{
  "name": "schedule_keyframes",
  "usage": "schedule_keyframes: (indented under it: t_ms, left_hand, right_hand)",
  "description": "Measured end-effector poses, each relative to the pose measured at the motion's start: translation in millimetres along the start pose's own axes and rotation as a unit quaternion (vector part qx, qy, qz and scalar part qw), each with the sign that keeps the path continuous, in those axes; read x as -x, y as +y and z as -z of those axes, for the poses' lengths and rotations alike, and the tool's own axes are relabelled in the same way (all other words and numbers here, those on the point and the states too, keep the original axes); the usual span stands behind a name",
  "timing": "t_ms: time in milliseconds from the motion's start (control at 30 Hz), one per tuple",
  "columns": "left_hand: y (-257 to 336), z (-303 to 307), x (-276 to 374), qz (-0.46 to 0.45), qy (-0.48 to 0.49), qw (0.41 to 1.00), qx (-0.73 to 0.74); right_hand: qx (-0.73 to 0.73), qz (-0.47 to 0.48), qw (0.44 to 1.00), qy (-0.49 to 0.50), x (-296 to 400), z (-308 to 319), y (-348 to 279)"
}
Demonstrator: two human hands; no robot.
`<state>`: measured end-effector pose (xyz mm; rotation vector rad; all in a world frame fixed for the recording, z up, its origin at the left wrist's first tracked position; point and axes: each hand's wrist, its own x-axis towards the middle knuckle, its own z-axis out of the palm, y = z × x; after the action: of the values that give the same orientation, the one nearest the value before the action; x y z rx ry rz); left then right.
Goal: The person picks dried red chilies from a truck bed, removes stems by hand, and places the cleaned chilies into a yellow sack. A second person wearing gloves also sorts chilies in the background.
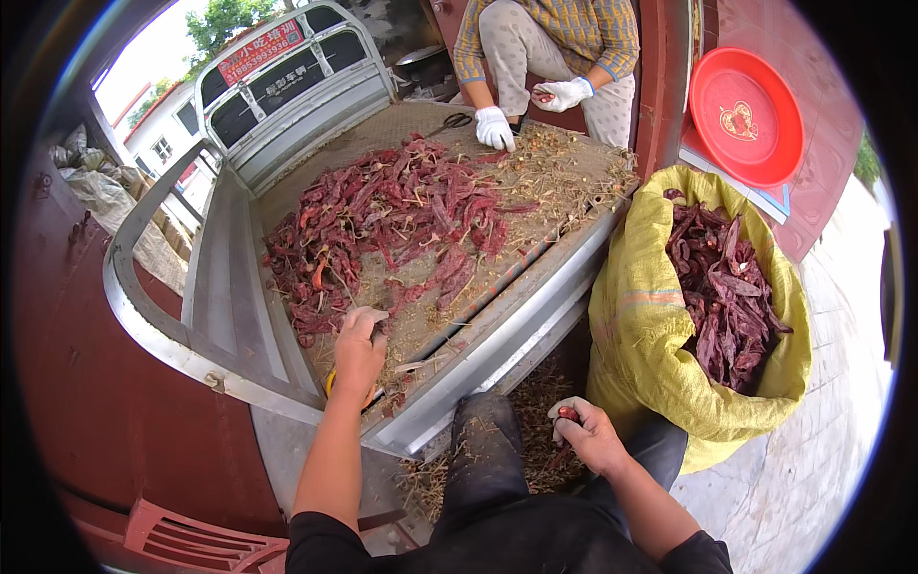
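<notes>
My left hand (361,348) reaches to the near edge of a heap of dried red chili peppers (401,201), fingers bent down. Something dark shows by its fingertips; I cannot tell whether it is gripped. Partly hidden beside that wrist is a yellow and orange handle (330,382) on the truck bed (423,276). Over my lap, my right hand (589,436) is closed around dried chili (569,414), with more red hanging below the fingers. To its right stands a yellow woven sack (638,316), open at the top and holding dark dried chilies (724,294).
Across the bed crouches a person in white gloves (495,129), one hand at the heap's edge, the other holding something reddish. Black-handled scissors (457,120) lie nearby. Stem debris (566,165) covers the right side. A red basin (746,118) rests beyond the sack. A metal side rail (154,319) bounds the left.
</notes>
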<state>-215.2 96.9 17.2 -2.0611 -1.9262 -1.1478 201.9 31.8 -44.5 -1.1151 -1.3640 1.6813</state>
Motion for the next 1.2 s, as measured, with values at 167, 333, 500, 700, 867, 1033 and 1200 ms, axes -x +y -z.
schedule_keyframes:
  t_ms: [167,333,500,700,867,1033,1200]
  left_hand:
    - [8.1,14.6,23.7,0.036,0.072,0.996,0.036]
    - [34.9,7.1,50.3,0.004,0.111,0.991,0.071]
    - [110.3,-12.4,84.4,-0.105,0.063,0.981,0.152]
    - [143.3,-16.2,100.8,-0.129,-0.054,0.966,0.218]
    - [124.4,-36.8,107.3,0.22,-0.117,0.777,0.578]
    - [127.5,-28.4,92.3,0.108,-0.203,0.879,0.417]
    - [137.1,-24.4,91.3,-0.028,-0.152,0.931,0.33]
  right_hand:
    - [-0.065,-0.047,0.997,0.0,-17.0,-31.4,-20.4]
    - [-0.084,-0.062,0.994,-0.027,-27.8,-52.4,-34.3]
    - [-0.16,-0.046,0.984,-0.056,-43.0,-82.7,-54.7]
    - [-0.089,-0.024,0.992,-0.088,-48.5,-68.7,-56.3]
    - [0.243,0.242,0.937,-0.065,-43.5,-56.6,-60.6]
    - [0.381,0.223,0.892,-0.098,-34.3,-50.1,-75.8]
    - [0.458,0.176,0.853,-0.178,-37.9,-47.9,-83.0]
